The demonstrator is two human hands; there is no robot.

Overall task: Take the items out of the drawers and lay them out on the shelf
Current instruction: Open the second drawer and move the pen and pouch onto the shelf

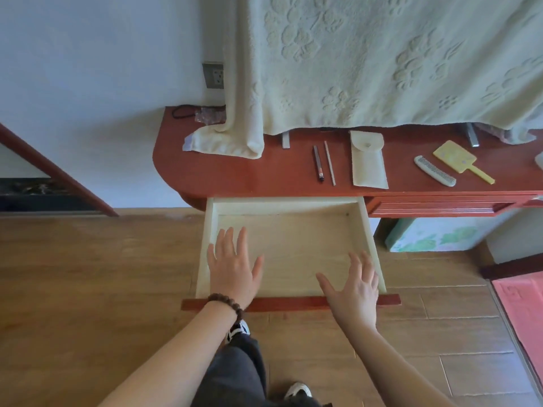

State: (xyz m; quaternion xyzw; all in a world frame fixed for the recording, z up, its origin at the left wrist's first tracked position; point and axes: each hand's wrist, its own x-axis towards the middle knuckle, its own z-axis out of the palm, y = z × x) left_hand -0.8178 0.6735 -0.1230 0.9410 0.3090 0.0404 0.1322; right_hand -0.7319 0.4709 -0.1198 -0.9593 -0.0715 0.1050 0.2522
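The pale wooden drawer is pulled out from the red desk, and I see nothing inside it. My left hand, a bead bracelet on its wrist, hovers flat over the drawer's left side with fingers spread. Over the front right corner my right hand is also open and holds nothing. On the red desk top lie a dark pen, a thin stick, a pale pouch, a grey comb and a yellow hand mirror.
A pale green towel hangs over the back of the desk and folds onto it at the left. A second drawer to the right is shut. A wall socket, a black cord, a patterned box under the desk and a pink mat at right are in view.
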